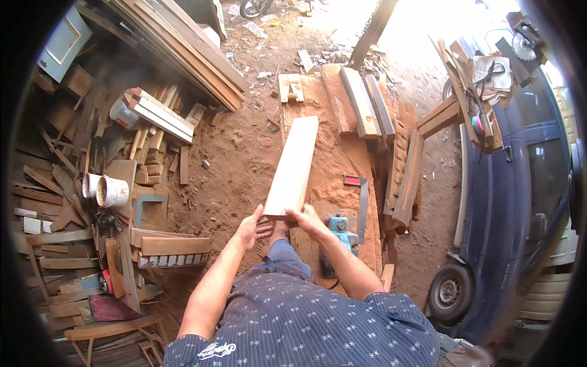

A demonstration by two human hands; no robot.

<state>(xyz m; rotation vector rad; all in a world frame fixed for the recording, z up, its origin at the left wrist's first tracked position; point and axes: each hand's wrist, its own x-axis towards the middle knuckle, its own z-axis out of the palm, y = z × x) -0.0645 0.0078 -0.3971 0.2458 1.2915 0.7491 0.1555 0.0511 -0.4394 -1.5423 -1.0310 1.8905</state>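
A long pale board (291,164) extends away from me over the sawdust-covered bench (345,160). My right hand (309,223) grips the near right corner of this board. My left hand (252,227) is at its near left corner, thumb by the edge and fingers stretched apart; whether it bears any weight I cannot tell. Right of the board lies a square (362,205) with a red-marked stock, and beside my right hand stands a teal power tool (341,231) on the bench.
Heavy timbers (361,104) lie along the bench's far right. Scrap wood (55,257), white buckets (112,192) and leaning planks (183,46) crowd the left. A post (370,37) rises at the back. A dark blue vehicle (501,226) stands right, with wood offcuts (471,98) piled near its upper part.
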